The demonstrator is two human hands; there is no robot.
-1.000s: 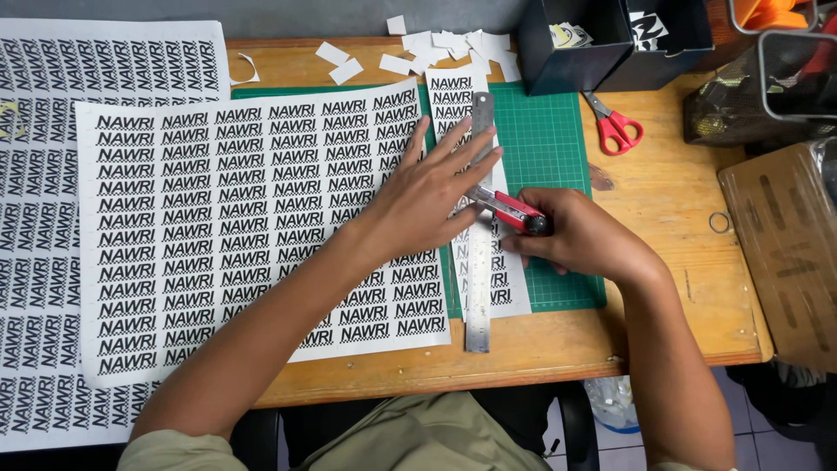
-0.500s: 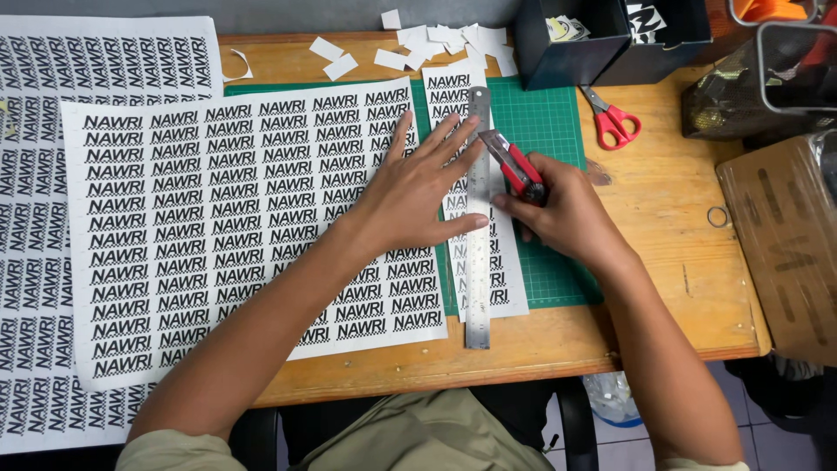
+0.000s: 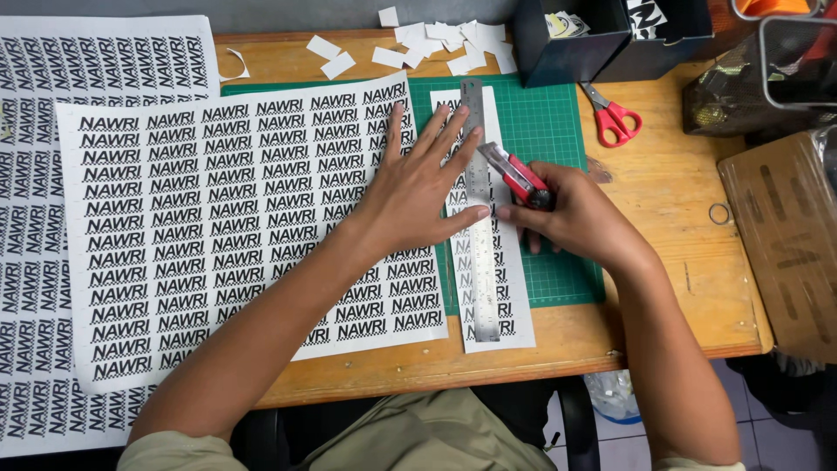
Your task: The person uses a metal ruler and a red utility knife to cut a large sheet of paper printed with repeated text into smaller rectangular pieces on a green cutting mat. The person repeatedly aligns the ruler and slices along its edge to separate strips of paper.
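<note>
My left hand (image 3: 425, 187) lies flat, fingers spread, pressing a long steel ruler (image 3: 481, 262) onto a narrow strip of printed labels (image 3: 513, 296). The strip rests on a green cutting mat (image 3: 558, 131). My right hand (image 3: 575, 214) grips a red and black utility knife (image 3: 519, 174), whose blade end sits against the ruler's right edge near the upper part of the strip. A large white sheet of black printed labels (image 3: 218, 227) lies under my left palm and forearm, left of the ruler.
Red-handled scissors (image 3: 613, 118) lie on the mat's right edge. Cut label pieces (image 3: 436, 44) are scattered at the back of the wooden table (image 3: 671, 253). A dark box (image 3: 567, 39) stands behind, a cardboard box (image 3: 785, 235) at the right, another label sheet (image 3: 35, 218) at the left.
My right hand has carried the knife upward along the ruler's right edge, away from me. My left hand stays pressed on the ruler.
</note>
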